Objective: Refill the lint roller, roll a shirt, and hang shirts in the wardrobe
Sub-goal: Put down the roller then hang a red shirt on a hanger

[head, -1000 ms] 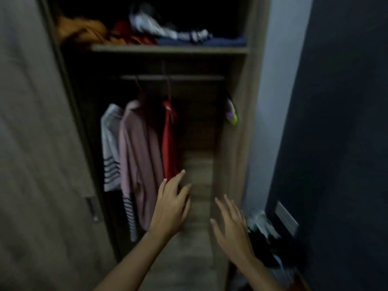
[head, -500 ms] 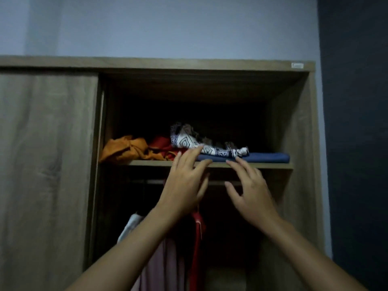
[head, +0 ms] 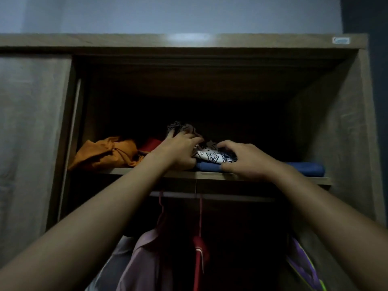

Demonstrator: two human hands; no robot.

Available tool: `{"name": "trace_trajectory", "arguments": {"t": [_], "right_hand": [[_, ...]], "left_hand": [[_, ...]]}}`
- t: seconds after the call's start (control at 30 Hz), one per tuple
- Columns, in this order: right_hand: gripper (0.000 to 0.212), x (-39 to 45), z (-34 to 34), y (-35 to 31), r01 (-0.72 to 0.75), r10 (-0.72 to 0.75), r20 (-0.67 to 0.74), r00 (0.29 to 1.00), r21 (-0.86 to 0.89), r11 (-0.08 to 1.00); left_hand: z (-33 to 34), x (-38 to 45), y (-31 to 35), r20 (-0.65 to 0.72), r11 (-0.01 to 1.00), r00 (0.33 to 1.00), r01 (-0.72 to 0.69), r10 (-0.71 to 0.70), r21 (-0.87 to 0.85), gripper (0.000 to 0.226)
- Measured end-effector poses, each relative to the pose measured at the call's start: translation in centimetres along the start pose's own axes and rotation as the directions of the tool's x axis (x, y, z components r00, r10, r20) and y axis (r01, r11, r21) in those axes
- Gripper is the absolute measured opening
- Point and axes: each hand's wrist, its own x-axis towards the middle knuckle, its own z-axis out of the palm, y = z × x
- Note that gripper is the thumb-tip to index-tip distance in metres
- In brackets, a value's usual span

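Note:
Both my hands reach onto the upper shelf (head: 210, 175) of the open wardrobe. My left hand (head: 178, 150) and my right hand (head: 241, 158) are closed on a black-and-white patterned garment (head: 212, 156) that lies on a folded blue cloth (head: 302, 168). Under the shelf, on the hanging rail (head: 231, 197), a pink shirt (head: 144, 261) and a red shirt (head: 199, 255) hang on reddish hangers. No lint roller is in view.
A crumpled orange cloth (head: 105, 153) and a red cloth (head: 151, 143) lie at the shelf's left. The sliding door (head: 31, 143) covers the wardrobe's left half. A purple-green item (head: 304, 263) hangs at the inner right wall. The room is dim.
My view swung up from the hanging shirts to the top shelf. Both hands rose with it, went from spread open to the shelf and closed on the patterned garment.

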Motion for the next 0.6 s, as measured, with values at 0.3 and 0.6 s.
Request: {"name": "trace_trajectory", "arguments": {"t": [0.3, 0.6], "right_hand": [[0.033, 0.7, -2.3, 0.6, -0.007, 0.007, -0.057, 0.998, -0.006, 1.0], [0.07, 3.6, -1.4, 1.7, -0.125, 0.147, 0.115, 0.982, -0.183, 0.975]], "left_hand": [[0.1, 1.6, -1.9, -0.359, 0.989, 0.922, -0.136, 0.146, 0.053, 0.025], [-0.3, 3.4, -0.4, 0.024, 0.995, 0.996, -0.084, 0.086, -0.055, 0.072]]}}
